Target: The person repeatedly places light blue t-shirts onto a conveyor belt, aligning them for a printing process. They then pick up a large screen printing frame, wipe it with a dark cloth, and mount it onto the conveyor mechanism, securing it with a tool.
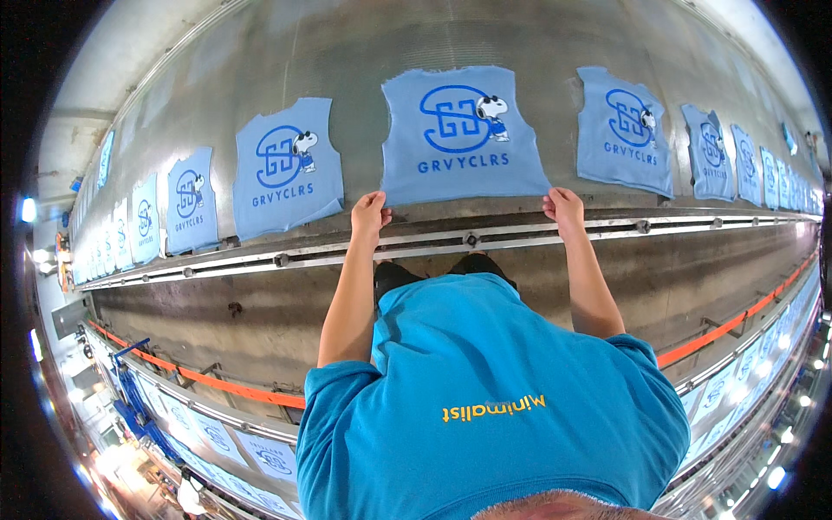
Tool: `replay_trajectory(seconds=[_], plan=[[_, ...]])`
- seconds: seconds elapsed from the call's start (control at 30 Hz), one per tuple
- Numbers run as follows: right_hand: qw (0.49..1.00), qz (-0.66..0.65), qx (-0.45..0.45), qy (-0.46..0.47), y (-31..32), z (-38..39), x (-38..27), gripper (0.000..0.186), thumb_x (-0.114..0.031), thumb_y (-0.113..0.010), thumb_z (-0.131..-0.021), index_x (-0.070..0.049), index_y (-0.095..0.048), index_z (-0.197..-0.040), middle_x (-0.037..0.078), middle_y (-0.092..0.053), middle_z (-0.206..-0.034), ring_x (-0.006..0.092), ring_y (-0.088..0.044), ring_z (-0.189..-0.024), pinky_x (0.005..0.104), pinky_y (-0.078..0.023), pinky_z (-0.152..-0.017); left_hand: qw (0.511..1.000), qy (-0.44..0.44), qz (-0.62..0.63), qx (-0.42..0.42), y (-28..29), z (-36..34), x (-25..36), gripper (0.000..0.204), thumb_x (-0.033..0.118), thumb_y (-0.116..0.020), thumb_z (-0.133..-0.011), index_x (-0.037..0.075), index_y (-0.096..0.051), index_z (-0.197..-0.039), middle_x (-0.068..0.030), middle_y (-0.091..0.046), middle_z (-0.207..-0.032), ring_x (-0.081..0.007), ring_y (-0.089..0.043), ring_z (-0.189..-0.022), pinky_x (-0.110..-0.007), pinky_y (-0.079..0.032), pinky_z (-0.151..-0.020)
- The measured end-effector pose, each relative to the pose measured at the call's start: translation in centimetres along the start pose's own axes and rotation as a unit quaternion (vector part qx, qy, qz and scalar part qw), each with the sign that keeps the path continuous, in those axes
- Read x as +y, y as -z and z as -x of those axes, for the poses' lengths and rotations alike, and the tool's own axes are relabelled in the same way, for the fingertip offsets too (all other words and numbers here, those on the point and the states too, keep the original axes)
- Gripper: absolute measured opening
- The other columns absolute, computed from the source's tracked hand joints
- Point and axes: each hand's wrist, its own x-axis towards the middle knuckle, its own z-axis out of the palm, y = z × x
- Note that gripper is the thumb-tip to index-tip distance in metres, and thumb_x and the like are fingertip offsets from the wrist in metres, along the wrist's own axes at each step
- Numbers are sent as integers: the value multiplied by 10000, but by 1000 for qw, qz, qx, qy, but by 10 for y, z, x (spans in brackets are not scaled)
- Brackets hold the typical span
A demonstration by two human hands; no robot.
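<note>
Left hand (370, 213) and right hand (565, 211) pinch blue cloth (463, 146).
It looks soft and light; best held by both near corners.

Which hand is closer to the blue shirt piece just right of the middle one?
The right hand. It is at the lower right corner of the middle piece, left of and below that blue shirt piece; the left hand is farther, at the opposite lower corner.

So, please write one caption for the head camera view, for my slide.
Left hand and right hand hold the near corners of a printed blue fabric panel on a long grey table.
</note>
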Motion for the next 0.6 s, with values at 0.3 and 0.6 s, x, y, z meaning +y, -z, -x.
replay_trajectory(seconds=[0.3,0.6], plan=[[985,93,-130,63,-199,102,-3,335,-282,-623,-943,6,-623,-1114,86,-673,-914,128,-632,-697,264,-532,-619,986,-108,24,123,248,-38,33,278,257,-651,-953,33,-614,-1113,-39,-617,-891,-114,-581,-685,-267,-500,-554],[962,211,-166,-49,-447,182,39,522,-411,-647,-921,-71,-491,-1285,108,-640,-859,172,-651,-565,291,-544,-502,909,-118,-295,268,411,-126,15,517,402,-675,-887,-17,-543,-1158,-230,-634,-1079,-388,-631,-947,-472,-494,-826]])
